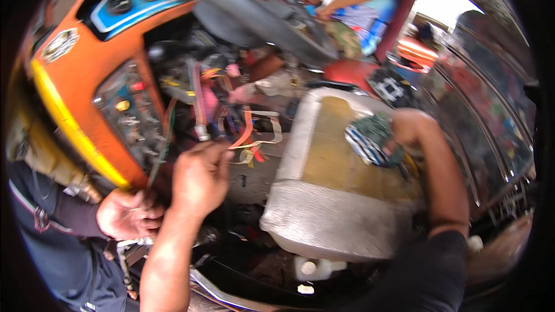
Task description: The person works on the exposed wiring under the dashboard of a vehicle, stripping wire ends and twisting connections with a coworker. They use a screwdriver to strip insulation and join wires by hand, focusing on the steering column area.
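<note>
My left hand is closed beside the opened dashboard, its fingertips pinched where thin orange and pale wires meet them. A bundle of cables with a white connector hangs just above its knuckles. My right hand grips a crumpled cloth, dark green with a blue-and-white striped part. The cloth rests on the brown patch of a silver-covered engine housing. At the left, another person's hand is half curled near my left forearm; a thin wire runs up close to its fingers.
An orange dashboard with blue-framed gauges and a switch panel stands at the left. A steering wheel crosses the top. Another person sits at the far side. A white plastic container lies below the housing. Glass panels lean at the right.
</note>
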Demonstrator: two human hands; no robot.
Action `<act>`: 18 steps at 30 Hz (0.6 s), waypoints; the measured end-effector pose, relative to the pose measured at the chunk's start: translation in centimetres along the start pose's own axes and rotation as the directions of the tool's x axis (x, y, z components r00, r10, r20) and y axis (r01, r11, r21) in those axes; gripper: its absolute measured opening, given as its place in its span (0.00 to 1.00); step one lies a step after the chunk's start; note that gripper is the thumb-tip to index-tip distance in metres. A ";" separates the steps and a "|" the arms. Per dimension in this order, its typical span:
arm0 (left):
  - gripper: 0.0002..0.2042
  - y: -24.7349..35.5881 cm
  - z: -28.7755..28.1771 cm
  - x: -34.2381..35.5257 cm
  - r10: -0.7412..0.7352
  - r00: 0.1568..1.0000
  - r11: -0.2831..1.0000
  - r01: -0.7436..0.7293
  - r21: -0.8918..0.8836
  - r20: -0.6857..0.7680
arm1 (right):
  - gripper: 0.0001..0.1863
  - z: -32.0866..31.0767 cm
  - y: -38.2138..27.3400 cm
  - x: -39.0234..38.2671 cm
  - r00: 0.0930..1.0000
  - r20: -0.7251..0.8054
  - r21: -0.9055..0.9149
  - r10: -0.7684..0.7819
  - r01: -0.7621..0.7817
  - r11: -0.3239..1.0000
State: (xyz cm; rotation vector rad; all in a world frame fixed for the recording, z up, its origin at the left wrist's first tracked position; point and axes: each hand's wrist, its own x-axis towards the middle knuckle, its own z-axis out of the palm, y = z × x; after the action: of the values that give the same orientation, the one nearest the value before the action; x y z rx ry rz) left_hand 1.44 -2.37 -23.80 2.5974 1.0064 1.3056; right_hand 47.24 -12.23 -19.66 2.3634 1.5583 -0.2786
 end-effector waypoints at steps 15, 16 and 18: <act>0.07 -0.4 0.6 0.3 -0.126 0.992 0.984 0.127 -0.124 0.010 | 0.20 -0.5 1.9 -3.4 0.918 -0.294 0.099 0.267 -0.249 0.964; 0.07 -0.4 0.6 0.3 -0.133 0.991 0.983 0.131 -0.128 -0.005 | 0.27 -1.9 1.6 -4.7 0.935 -0.297 0.097 0.193 -0.172 0.980; 0.07 -0.2 0.6 0.4 -0.119 0.993 0.984 0.117 -0.136 -0.010 | 0.37 -3.5 0.7 -7.4 0.904 -0.422 0.136 -0.061 0.130 0.982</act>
State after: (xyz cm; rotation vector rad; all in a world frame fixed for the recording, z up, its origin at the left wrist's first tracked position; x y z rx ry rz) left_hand 1.99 -1.83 -24.00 2.3930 1.0196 1.3224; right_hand 44.98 -17.63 -13.89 2.6001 1.9083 0.0965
